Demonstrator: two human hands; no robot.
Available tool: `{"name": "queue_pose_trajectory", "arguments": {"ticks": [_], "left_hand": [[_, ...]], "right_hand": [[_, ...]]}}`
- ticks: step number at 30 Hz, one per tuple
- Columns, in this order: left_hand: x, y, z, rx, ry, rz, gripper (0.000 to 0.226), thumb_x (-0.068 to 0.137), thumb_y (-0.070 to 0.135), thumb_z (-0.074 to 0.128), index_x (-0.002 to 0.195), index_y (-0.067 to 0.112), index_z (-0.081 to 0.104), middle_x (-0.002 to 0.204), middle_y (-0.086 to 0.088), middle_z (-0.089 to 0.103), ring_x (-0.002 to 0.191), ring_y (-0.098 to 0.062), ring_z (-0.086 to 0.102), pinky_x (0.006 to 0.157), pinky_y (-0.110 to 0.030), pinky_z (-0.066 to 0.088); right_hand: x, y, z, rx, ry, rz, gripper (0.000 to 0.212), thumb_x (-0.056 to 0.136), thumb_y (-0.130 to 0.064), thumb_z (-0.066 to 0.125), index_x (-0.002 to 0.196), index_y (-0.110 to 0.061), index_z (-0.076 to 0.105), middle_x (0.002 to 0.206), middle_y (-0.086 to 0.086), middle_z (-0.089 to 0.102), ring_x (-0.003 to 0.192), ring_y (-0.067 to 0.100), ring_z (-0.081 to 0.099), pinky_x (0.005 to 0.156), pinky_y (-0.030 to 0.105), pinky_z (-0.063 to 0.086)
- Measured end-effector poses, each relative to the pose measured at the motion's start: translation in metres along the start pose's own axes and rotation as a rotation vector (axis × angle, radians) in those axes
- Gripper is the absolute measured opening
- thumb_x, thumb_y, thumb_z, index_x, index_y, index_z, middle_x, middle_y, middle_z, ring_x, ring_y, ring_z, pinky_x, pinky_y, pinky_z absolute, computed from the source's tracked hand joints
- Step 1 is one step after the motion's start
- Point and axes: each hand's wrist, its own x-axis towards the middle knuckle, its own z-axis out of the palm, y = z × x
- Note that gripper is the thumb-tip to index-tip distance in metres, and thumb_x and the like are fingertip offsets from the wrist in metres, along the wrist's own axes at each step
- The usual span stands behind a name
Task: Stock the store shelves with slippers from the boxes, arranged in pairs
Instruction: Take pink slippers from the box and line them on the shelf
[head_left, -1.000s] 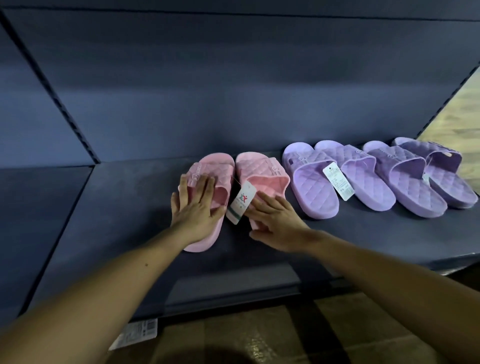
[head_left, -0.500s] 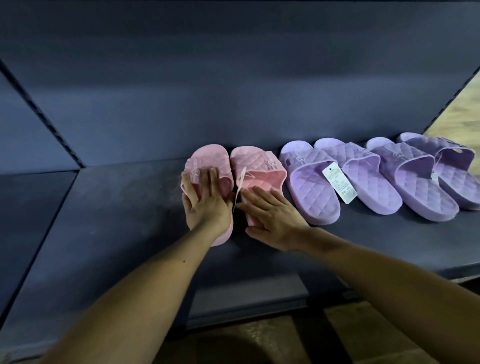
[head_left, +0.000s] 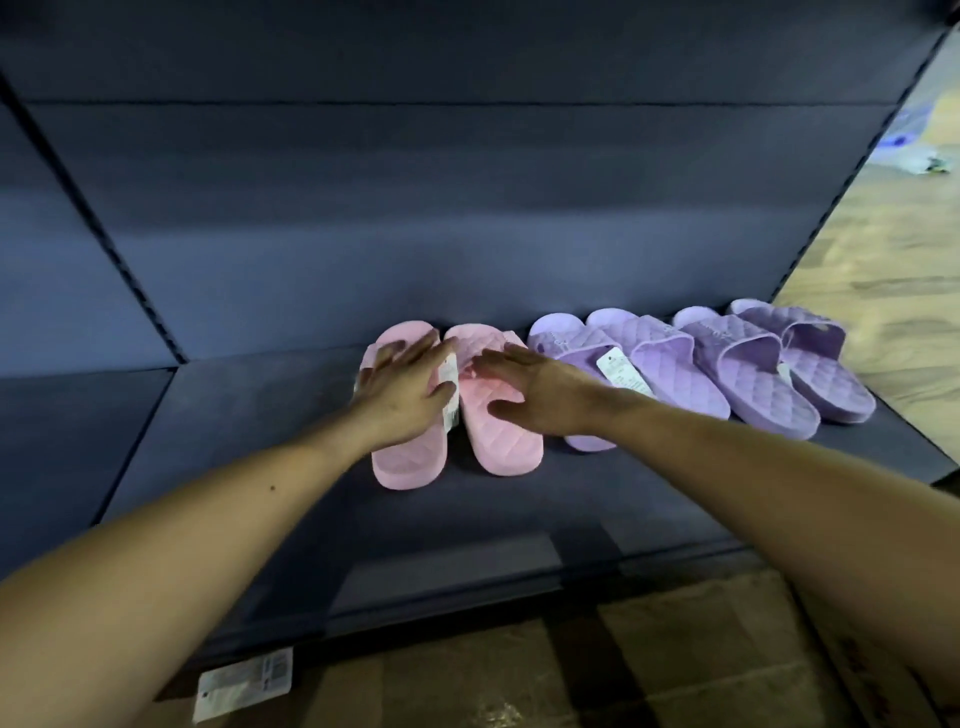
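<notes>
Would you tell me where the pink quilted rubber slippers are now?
Head view: the pink quilted rubber slippers lie on the dark shelf, just left of the lilac quilted slippers, under the left hand and right hand.

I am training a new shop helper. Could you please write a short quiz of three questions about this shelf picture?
1. How many purple slippers stand on the shelf?
2. True or false: the left hand holds a purple slipper.
3. On which side of the pink pair do the purple slippers lie? A left, B right, C behind.
Key: 1 four; 2 false; 3 B.
</notes>
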Motion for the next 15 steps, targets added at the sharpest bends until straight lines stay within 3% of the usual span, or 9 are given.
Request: {"name": "queue_pose_trajectory", "arguments": {"ticks": [3, 5, 7, 8, 11, 15], "left_hand": [[-0.001, 0.044, -0.022, -0.213, 0.085, 0.121, 0.044, 0.093, 0.014, 0.046, 0.137, 0.017, 0.043, 0.140, -0.002, 0.048, 0.128, -0.021, 0.044, 0.097, -0.018, 0.028], [-0.001, 0.084, -0.031, -0.348, 0.063, 0.182, 0.043, 0.088, 0.022, 0.048, 0.130, 0.012, 0.049, 0.129, -0.005, 0.058, 0.118, -0.023, 0.053, 0.095, -0.022, 0.034], [-0.001, 0.130, -0.039, -0.467, 0.052, 0.241, 0.053, 0.076, 0.034, 0.043, 0.123, 0.012, 0.053, 0.121, -0.006, 0.062, 0.113, -0.025, 0.057, 0.095, -0.029, 0.040], [0.000, 0.156, -0.044, -0.515, 0.039, 0.260, 0.051, 0.076, 0.030, 0.044, 0.123, 0.013, 0.054, 0.120, -0.005, 0.062, 0.113, -0.023, 0.057, 0.096, -0.029, 0.041], [-0.001, 0.230, -0.062, -0.615, -0.036, 0.420, 0.035, 0.087, 0.007, 0.049, 0.121, 0.013, 0.054, 0.116, 0.001, 0.060, 0.110, -0.014, 0.057, 0.092, -0.019, 0.039], [-0.017, 0.310, -0.081, -0.563, -0.055, 0.664, 0.029, 0.088, -0.002, 0.047, 0.108, 0.015, 0.058, 0.100, 0.008, 0.059, 0.078, 0.006, 0.054, 0.069, 0.002, 0.037]], "right_hand": [[-0.022, -0.014, -0.048, -0.065, 0.025, 0.030, 0.050, 0.096, -0.031, 0.043, 0.144, -0.024, 0.029, 0.148, 0.003, 0.035, 0.136, 0.022, 0.034, 0.110, 0.032, 0.028], [-0.052, -0.019, -0.085, -0.140, 0.036, 0.086, 0.042, 0.097, -0.032, 0.037, 0.139, -0.024, 0.036, 0.138, 0.006, 0.046, 0.126, 0.024, 0.044, 0.098, 0.029, 0.034], [-0.090, -0.012, -0.121, -0.205, 0.015, 0.156, 0.042, 0.097, -0.033, 0.036, 0.138, -0.028, 0.037, 0.133, 0.009, 0.050, 0.121, 0.027, 0.048, 0.094, 0.029, 0.037], [-0.111, -0.004, -0.140, -0.241, 0.007, 0.190, 0.044, 0.096, -0.033, 0.037, 0.140, -0.031, 0.034, 0.132, 0.010, 0.051, 0.120, 0.028, 0.049, 0.097, 0.030, 0.039], [-0.186, 0.024, -0.199, -0.303, 0.035, 0.333, 0.047, 0.096, -0.036, 0.040, 0.142, -0.034, 0.032, 0.141, 0.007, 0.046, 0.127, 0.025, 0.044, 0.104, 0.027, 0.035], [-0.290, 0.048, -0.252, -0.154, 0.054, 0.414, 0.035, 0.094, -0.037, 0.047, 0.129, -0.036, 0.050, 0.137, -0.011, 0.050, 0.125, 0.009, 0.045, 0.093, 0.015, 0.031]]}}
